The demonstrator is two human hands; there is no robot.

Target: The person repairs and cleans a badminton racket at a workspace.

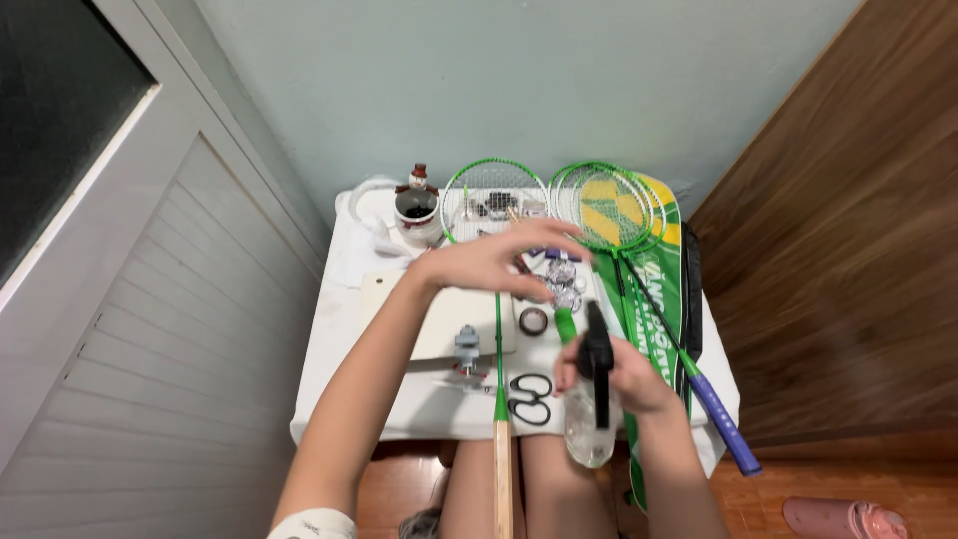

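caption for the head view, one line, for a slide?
Right hand holds a clear spray bottle; left hand reaches over a green racket on a white table.

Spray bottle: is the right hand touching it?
Touching. The head view shows the right hand wrapped around the neck of the clear spray bottle, under its black trigger head.

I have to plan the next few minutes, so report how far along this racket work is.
Laid out: scissors, a tape roll and spare rackets on the white table. In hand: the right hand holds a clear spray bottle; the left hand reaches over the green racket. No finished result shows, so the work looks early.
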